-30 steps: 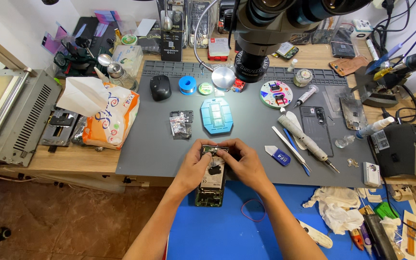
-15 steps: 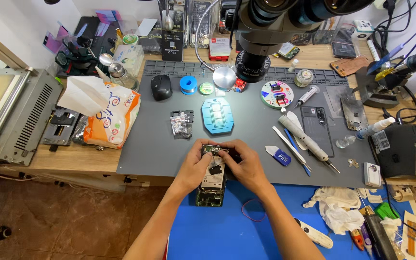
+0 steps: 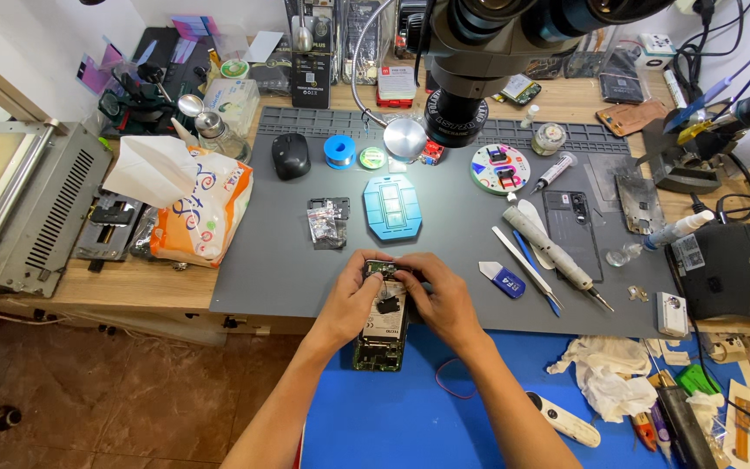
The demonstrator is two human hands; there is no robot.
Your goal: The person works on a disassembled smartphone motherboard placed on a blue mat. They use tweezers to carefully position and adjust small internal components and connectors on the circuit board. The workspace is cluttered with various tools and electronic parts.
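**Opened phone, both hands at top end**

Counts: 1 opened phone (image 3: 382,330), 2 hands on it. On the grey mat (image 3: 253,278): 1 black mouse (image 3: 291,156), 1 blue tape roll (image 3: 338,150), 1 blue rectangular plate (image 3: 391,207), 1 round parts dish (image 3: 499,168), 1 clear baggie w/ small parts (image 3: 326,223), 1 dark back cover (image 3: 571,233), 1 grey-handled screwdriver (image 3: 550,249). 1 microscope head (image 3: 470,52) overhead.

Materials: mat is matte rubber, flat, w/ ridged strip along far edge. Phone is a slim rectangle, back off, green board + metal shields showing, glossy. Blue pad (image 3: 392,417) under its lower half, smooth. Tissue pack (image 3: 197,208) soft plastic, white tissue sticking out.

Grip: left hand (image 3: 351,304) and right hand (image 3: 440,300) flank the phone's top end, fingertips pinched together on its upper edge, thumbs over the board. Phone lies lengthwise, straddling the mat/pad edge, lower end sticking out toward the body below both palms.
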